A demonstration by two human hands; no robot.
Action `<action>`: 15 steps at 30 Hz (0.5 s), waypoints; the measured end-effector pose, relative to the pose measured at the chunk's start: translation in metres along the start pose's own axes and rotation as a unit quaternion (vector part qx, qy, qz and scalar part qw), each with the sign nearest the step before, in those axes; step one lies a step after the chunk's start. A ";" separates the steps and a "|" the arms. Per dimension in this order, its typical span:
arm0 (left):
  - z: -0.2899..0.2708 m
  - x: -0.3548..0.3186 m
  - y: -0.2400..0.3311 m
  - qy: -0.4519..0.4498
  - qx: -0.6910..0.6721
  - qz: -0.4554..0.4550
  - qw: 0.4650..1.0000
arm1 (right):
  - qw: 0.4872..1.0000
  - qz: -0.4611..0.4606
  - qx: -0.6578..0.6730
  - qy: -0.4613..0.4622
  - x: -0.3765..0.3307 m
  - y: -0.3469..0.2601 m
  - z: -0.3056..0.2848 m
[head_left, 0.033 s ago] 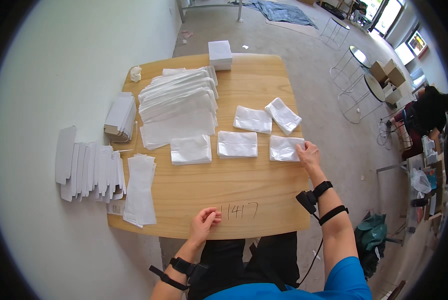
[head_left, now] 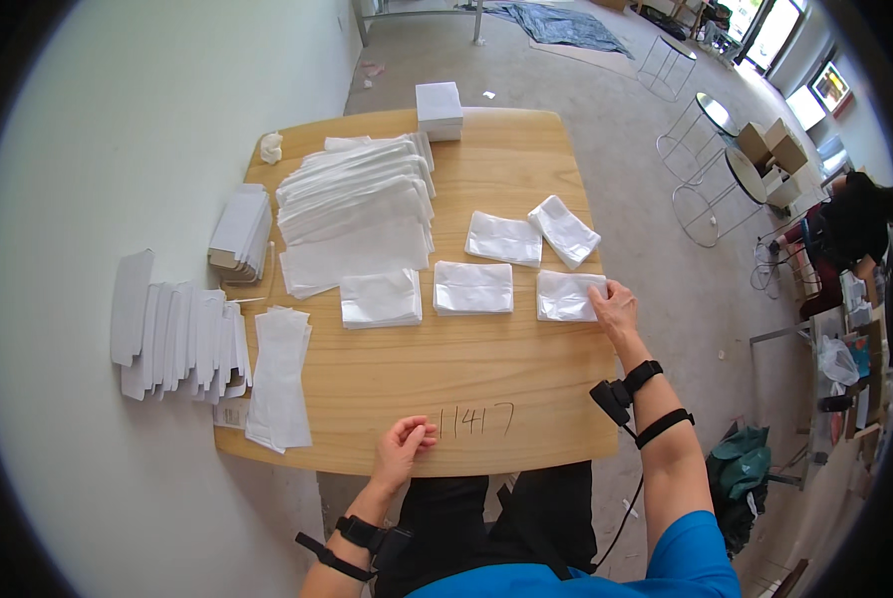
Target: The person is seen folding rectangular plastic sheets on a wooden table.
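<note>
My right hand (head_left: 616, 307) grips the right edge of a stack of white folded plastic bags (head_left: 564, 297) that lies near the table's right edge. Beside it lie similar white stacks: one in the middle (head_left: 473, 289), one to the left (head_left: 381, 299), and two behind, one flat (head_left: 503, 238) and one turned aslant (head_left: 564, 231). My left hand (head_left: 404, 445) rests by the table's front edge, fingers curled together with the thumb, and nothing shows in it. Next to it, handwritten marks (head_left: 478, 421) are on the wood.
Long white sheets (head_left: 357, 214) overlap in a big pile on the wooden table (head_left: 446, 369). Flat white cartons (head_left: 182, 334) and a white box stack (head_left: 240, 227) line the left side by the wall. Further back stands a white paper block (head_left: 439, 110). A person (head_left: 845, 234) sits far right.
My left hand has shifted very slightly to the left. The right hand and the stacks stay where they were.
</note>
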State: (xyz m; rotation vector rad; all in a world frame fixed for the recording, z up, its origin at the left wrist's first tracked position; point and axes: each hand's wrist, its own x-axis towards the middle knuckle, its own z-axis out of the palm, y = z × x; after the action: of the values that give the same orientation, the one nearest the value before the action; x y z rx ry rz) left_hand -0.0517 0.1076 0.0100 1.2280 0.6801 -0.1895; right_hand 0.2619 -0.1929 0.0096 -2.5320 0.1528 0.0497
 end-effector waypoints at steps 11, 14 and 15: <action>-0.053 -0.061 -0.024 0.092 -0.052 0.013 0.994 | 0.973 0.058 0.222 -0.033 0.032 0.051 0.040; -0.063 -0.073 -0.034 0.100 -0.070 0.039 0.992 | 0.988 0.079 0.132 -0.007 0.033 0.044 0.055; -0.064 -0.076 -0.030 0.122 -0.064 0.042 0.990 | 0.984 0.084 0.157 -0.025 0.033 0.044 0.052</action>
State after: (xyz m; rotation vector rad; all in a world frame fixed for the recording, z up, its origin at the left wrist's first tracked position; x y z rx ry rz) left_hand -0.1505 0.1383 0.0183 1.1638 0.8380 0.0751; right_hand 0.2889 -0.2022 -0.0599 -2.1964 0.3277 0.1450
